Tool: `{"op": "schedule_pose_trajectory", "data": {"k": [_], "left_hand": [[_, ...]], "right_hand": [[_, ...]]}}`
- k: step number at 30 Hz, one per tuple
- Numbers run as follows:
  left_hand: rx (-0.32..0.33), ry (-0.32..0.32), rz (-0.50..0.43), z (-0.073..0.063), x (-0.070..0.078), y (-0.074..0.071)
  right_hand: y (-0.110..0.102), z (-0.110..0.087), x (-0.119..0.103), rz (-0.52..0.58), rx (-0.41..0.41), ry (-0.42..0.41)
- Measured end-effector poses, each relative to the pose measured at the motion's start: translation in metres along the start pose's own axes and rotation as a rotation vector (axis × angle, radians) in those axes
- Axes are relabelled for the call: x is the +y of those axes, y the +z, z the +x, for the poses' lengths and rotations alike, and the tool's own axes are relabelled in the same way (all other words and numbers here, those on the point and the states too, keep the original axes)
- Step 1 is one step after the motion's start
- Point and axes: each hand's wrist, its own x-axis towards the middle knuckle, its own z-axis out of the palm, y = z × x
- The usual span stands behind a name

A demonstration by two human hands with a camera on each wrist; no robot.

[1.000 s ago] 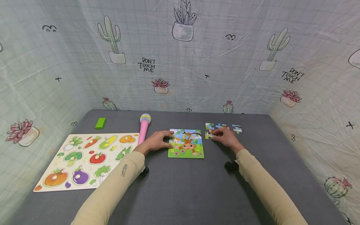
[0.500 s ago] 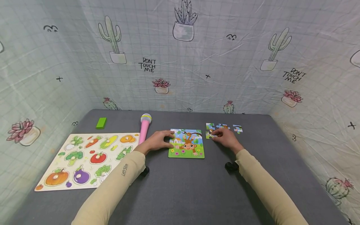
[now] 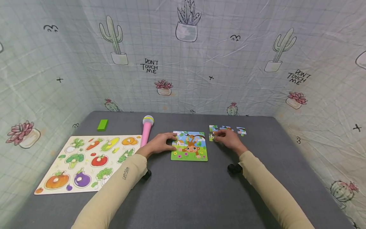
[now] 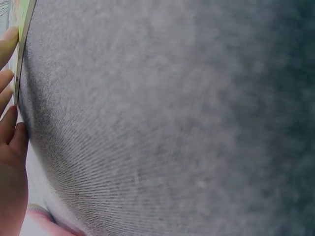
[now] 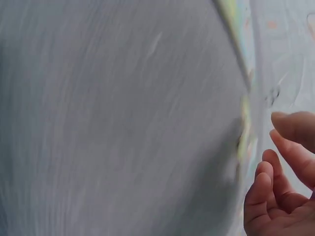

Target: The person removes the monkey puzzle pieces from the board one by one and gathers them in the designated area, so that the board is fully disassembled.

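Note:
In the head view, a square monkey puzzle board (image 3: 189,147) lies on the dark grey table. My left hand (image 3: 160,143) rests at its left side, fingertips and thumb on the edge; the left wrist view shows the fingers (image 4: 6,129) along that edge. To the board's right, my right hand (image 3: 229,140) is over a small group of puzzle pieces, partly hiding them. Its fingertips overlap the lower left piece (image 3: 211,137). The right wrist view shows a narrow gap between thumb (image 5: 290,125) and index finger, with no piece visible there. Another piece (image 3: 213,128) lies just behind.
A pink toy microphone (image 3: 146,130) lies left of the monkey puzzle, near a large vegetable peg board (image 3: 88,140) that the left sleeve partly covers. A green block (image 3: 102,125) sits at the back left. One puzzle piece (image 3: 241,130) lies farthest right. Patterned cloth (image 3: 211,57) surrounds the table.
My right hand has shifted slightly left, so its fingertips cover more of the lower left piece. The left hand and the monkey board have stayed in place.

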Motion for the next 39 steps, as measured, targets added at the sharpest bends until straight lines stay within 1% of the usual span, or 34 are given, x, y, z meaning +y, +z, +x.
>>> {"op": "schedule_pose_trajectory", "data": {"k": [3,7,11,13,16,19,21,24,26,28,31,33,35,36,39], "left_hand": [[-0.003,-0.001,0.012,0.0,0.0,0.0],[-0.01,-0.005,0.008,-0.001,0.002,0.001],[-0.012,-0.011,-0.004,-0.001,0.003,0.003],[-0.006,-0.013,-0.011,-0.001,0.004,0.003],[0.003,-0.018,-0.024,-0.002,0.005,0.003],[0.009,-0.027,-0.04,-0.002,0.006,0.004],[0.011,-0.032,-0.048,-0.002,0.006,0.004],[0.012,-0.031,-0.045,-0.001,0.005,0.004],[0.013,-0.031,-0.045,-0.001,0.005,0.004],[0.013,-0.031,-0.045,-0.001,0.004,0.004],[0.016,-0.034,-0.052,-0.001,0.004,0.003],[0.018,-0.031,-0.051,-0.002,0.003,0.003],[0.019,-0.026,-0.049,-0.002,0.003,0.003],[0.02,-0.023,-0.048,-0.002,0.002,0.003],[0.02,-0.02,-0.047,-0.002,0.002,0.003]], "right_hand": [[0.008,-0.003,-0.017,0.039,-0.029,-0.011],[0.024,-0.008,-0.041,0.075,-0.106,-0.065],[0.042,-0.011,-0.06,0.113,-0.175,-0.114],[0.049,-0.01,-0.065,0.118,-0.191,-0.126],[0.058,-0.006,-0.067,0.117,-0.205,-0.113],[0.064,-0.003,-0.065,0.105,-0.198,-0.081],[0.065,-0.003,-0.066,0.098,-0.196,-0.06],[0.064,-0.003,-0.066,0.111,-0.205,-0.055],[0.064,-0.003,-0.066,0.111,-0.219,-0.079],[0.064,-0.002,-0.066,0.079,-0.234,-0.136],[0.066,0.0,-0.066,-0.022,-0.242,-0.241],[0.067,0.002,-0.066,-0.092,-0.241,-0.286],[0.068,0.002,-0.066,-0.13,-0.247,-0.299],[0.068,0.002,-0.066,-0.139,-0.251,-0.293],[0.067,0.001,-0.068,-0.135,-0.267,-0.281]]}}
